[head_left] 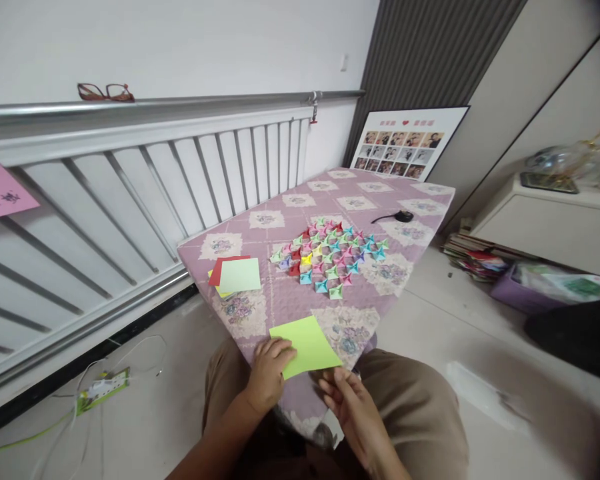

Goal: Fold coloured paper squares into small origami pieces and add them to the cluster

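A square sheet of lime-green paper (307, 343) is at the near end of the table, its lower right corner slightly lifted. My left hand (271, 372) holds the sheet's left edge, fingers curled together over the top of it. At the lower right corner, my right hand (347, 400) pinches the paper between thumb and fingers. Several small folded paper pieces (330, 253) in red, pink, blue, green and yellow stand in rows beyond the sheet. To the left lies a small stack of square papers (240, 275), pale green on top, with red and yellow showing beneath.
A patterned pink cloth covers the table (300, 200). A black object with a cord (404, 216) lies toward its right edge. A photo board (405, 143) leans at the far end. The radiator (205, 167) runs along the left; a power strip (105, 387) is on the floor.
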Demonstrator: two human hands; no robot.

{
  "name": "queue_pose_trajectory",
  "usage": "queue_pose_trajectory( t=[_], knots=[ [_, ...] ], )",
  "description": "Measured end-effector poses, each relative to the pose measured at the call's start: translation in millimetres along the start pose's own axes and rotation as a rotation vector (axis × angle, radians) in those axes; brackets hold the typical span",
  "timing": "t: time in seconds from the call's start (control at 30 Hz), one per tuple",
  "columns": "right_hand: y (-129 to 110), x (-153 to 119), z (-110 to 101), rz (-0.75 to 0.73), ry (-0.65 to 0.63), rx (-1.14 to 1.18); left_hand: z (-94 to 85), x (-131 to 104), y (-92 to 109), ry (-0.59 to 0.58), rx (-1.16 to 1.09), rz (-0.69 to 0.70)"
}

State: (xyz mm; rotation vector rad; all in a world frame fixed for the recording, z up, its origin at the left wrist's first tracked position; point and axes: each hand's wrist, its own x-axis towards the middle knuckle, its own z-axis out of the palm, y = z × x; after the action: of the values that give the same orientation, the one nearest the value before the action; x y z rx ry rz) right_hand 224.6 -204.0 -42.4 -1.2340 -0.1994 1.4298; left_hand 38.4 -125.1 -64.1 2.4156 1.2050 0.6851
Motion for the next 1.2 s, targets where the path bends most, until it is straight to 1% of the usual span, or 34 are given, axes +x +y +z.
queue_pose_trajectory(
  t=[0.07,0.13,0.17,0.23,0.3,0.43,0.5,0.57,0.63,0.73,0.83,0.97,1.07,1.2],
  knots=[
    [1.7,-1.4,-21.2,-0.104,0.075,-0.128,-4.8,-3.9,-2.9,-0.025,-0.028,0.021],
    [1.7,-0.1,-39.2,-0.269,0.131,-0.297,-9.6,-7.5,-4.1,-0.046,-0.060,0.036],
    [0.7,1.2,-45.7,-0.356,0.151,-0.361,-11.8,-8.9,-4.2,-0.053,-0.075,0.039],
    [-3.5,4.7,-52.3,-0.520,0.138,-0.536,-15.1,-10.7,-3.9,-0.067,-0.098,0.039],
    [-9.7,9.6,-51.1,-0.667,0.062,-0.757,-17.2,-11.5,-3.5,-0.083,-0.110,0.030],
    [-17.5,27.5,-38.8,-0.936,-0.185,-1.096,-19.1,-11.7,-4.3,-0.147,-0.127,0.012],
    [-15.8,39.4,-33.9,-1.045,-0.241,-1.211,-19.9,-11.8,-5.1,-0.181,-0.135,0.024],
    [-11.9,50.1,-31.1,-1.119,-0.244,-1.304,-20.8,-12.6,-5.7,-0.193,-0.134,0.036],
    [-8.4,57.3,-29.9,-1.145,-0.228,-1.369,-21.7,-14.3,-5.8,-0.154,-0.118,-0.001],
    [-7.9,60.2,-29.0,-1.118,-0.222,-1.395,-22.9,-18.3,-4.5,-0.045,-0.074,-0.163],
    [-12.9,56.9,-26.3,-1.046,-0.245,-1.369,-23.7,-21.3,-0.7,0.012,-0.043,-0.297],
    [-18.6,52.8,-19.0,-0.906,-0.244,-1.331,-23.5,-19.8,7.3,0.048,-0.021,-0.363],
    [-16.9,54.7,-13.6,-0.844,-0.168,-1.291,-22.3,-15.9,12.0,0.037,0.020,-0.418],
    [-10.1,61.7,-7.9,-0.847,0.000,-1.237,-20.1,-10.3,12.9,0.012,0.104,-0.495]
  ],
)
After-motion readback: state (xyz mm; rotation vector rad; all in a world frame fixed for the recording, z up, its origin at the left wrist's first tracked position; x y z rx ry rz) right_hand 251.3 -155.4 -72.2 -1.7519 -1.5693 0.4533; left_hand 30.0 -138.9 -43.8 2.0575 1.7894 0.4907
